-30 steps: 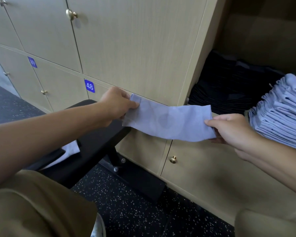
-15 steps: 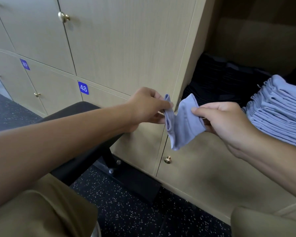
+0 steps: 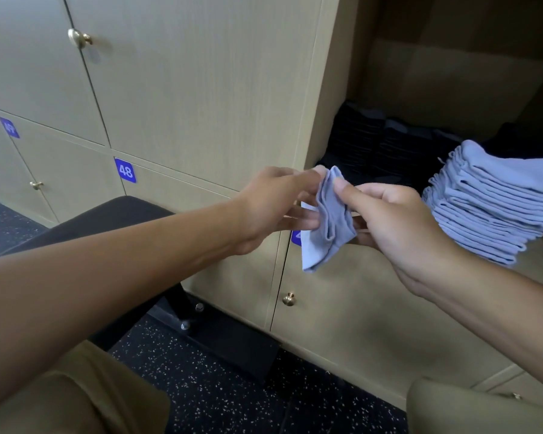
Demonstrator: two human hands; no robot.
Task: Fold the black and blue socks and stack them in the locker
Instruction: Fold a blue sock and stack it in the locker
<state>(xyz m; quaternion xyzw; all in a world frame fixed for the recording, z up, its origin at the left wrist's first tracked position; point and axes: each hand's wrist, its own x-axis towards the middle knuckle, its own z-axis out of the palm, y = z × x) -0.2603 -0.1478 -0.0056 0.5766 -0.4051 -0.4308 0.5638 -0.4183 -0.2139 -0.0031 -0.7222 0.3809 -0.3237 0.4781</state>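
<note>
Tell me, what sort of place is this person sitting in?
Probably a locker or changing room: a wall of wooden locker doors with brass knobs, blue number plates such as 48, and a speckled rubber floor like a gym's.

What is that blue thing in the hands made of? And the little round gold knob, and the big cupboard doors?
The blue sock looks like soft knitted fabric, matte: it folds and creases between the hands. The knob seems to be shiny brass-coloured metal, since it catches the light. The locker doors look like pale wood-grain board, probably laminate, smooth with fine streaks.
</note>
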